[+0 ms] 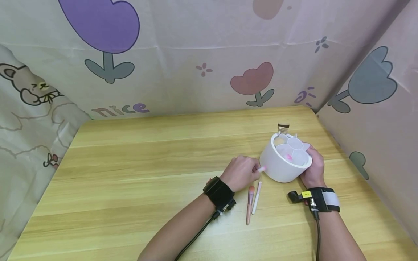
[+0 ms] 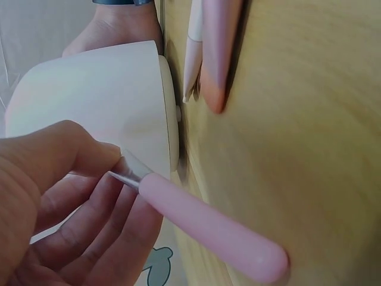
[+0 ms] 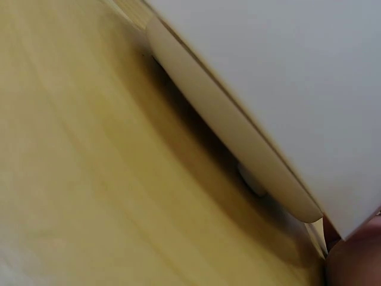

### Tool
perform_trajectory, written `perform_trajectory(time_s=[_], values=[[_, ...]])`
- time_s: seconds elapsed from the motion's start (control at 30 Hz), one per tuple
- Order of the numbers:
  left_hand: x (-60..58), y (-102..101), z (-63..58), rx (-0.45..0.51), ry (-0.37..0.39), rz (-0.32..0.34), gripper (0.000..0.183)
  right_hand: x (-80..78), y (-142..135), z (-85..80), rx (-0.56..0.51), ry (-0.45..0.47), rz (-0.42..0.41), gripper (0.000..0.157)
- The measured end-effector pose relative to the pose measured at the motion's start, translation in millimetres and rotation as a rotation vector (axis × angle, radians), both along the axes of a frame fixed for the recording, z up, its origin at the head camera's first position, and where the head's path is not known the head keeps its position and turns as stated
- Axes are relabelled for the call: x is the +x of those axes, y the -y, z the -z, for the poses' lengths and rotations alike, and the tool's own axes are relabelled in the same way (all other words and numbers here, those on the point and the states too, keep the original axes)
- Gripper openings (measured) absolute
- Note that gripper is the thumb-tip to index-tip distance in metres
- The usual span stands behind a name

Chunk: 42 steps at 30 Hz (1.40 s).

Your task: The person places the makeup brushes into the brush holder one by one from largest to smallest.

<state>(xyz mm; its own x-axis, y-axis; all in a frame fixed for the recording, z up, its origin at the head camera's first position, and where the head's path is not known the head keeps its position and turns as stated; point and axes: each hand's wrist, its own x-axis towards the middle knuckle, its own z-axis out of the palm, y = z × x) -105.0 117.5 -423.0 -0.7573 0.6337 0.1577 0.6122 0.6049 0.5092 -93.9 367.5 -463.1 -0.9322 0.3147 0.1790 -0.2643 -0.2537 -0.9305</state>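
Observation:
A round white brush holder with inner dividers stands at the right of the table, its opening facing up. My right hand grips its right side; the fingers are mostly hidden behind it. Beside its left wall, my left hand pinches a makeup brush by its silver ferrule. The brush's pink handle points away from the fingertips in the left wrist view. In the right wrist view, the holder's base shows a small foot over a dark shadow.
A brush with orange-pink bristles and a slim white brush lie side by side on the wooden table, in front of the holder. A dark-tipped item sticks up at the holder's back rim. Printed curtains bound the table.

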Motion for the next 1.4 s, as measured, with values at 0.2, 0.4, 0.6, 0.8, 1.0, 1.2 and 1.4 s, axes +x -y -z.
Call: perform_trajectory(time_s=[0.2,0.4,0.6,0.8,1.0,1.2,1.4], values=[[0.8,0.3,0.4,-0.002,-0.007,0.004,0.004,0.3,-0.1,1.1,0.001,-0.001,-0.006,0.033],[1.3,0.0,0.4,0.003,-0.006,0.002,0.005,2.1,0.6,1.4,0.007,0.0,-0.002,0.036],[1.5,-0.2,-0.2,0.003,-0.004,0.003,0.004,4.3,1.7,0.1,0.025,-0.009,-0.019,0.04],[2.0,-0.2,-1.2,-0.002,-0.002,0.003,0.004,0.9,1.2,1.0,-0.003,-0.036,0.003,0.035],[1.8,-0.1,-1.3,-0.008,-0.004,0.003,0.004,-0.3,0.5,2.7,-0.007,-0.032,0.02,0.034],[1.9,0.1,-1.3,-0.007,-0.029,0.006,0.005,0.5,1.9,0.2,-0.004,-0.033,0.025,0.036],[1.7,0.2,-0.6,-0.001,-0.017,0.009,0.006,0.2,2.6,1.0,-0.007,-0.022,0.037,0.037]])
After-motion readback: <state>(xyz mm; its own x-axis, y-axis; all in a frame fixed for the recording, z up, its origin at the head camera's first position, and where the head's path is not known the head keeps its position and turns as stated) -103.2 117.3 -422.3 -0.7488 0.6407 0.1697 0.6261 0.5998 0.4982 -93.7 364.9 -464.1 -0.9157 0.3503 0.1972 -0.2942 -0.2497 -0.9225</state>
